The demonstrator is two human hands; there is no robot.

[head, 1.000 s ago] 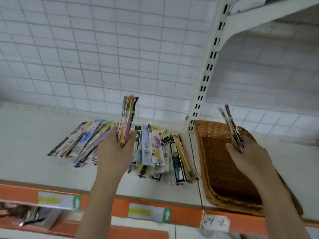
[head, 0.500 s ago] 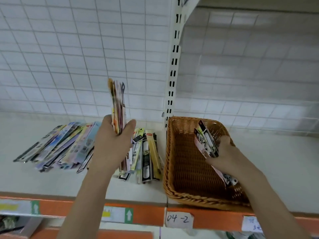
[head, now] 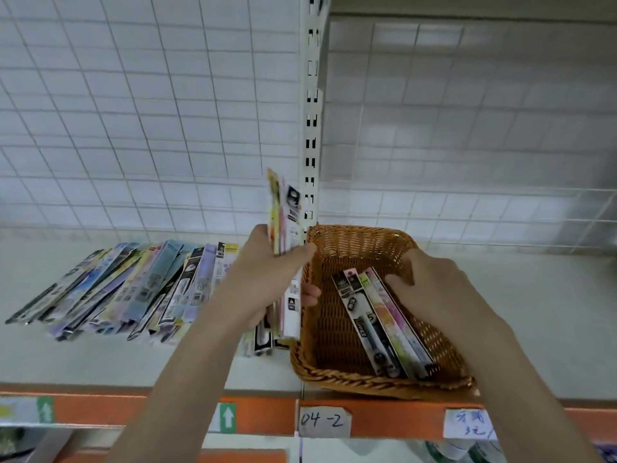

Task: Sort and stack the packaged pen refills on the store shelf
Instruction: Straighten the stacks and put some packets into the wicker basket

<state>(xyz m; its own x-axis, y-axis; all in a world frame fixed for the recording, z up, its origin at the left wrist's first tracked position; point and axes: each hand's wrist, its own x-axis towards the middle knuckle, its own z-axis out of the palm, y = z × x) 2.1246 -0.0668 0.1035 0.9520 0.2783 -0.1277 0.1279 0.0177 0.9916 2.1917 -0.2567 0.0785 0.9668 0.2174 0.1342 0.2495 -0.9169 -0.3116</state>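
My left hand (head: 267, 279) grips an upright bundle of packaged pen refills (head: 287, 208) at the left rim of a woven brown basket (head: 350, 233). Down inside the basket, my right hand (head: 444, 289) holds the upper end of three refill packs (head: 377, 322), which lie slanted on the basket floor with their lower ends at the near rim. To the left, several more refill packs (head: 133, 289) lie fanned out in a row on the white shelf (head: 100, 362).
A slotted white upright (head: 312, 111) rises behind the basket against the wire-grid back panel. The shelf's orange front strip (head: 100, 409) carries a handwritten label "04-2" (head: 322, 421). Bare shelf (head: 541, 312) lies right of the basket.
My right hand has lowered its packs from above the basket down onto the basket floor. My left hand has shifted its bundle right, up to the basket's left rim.
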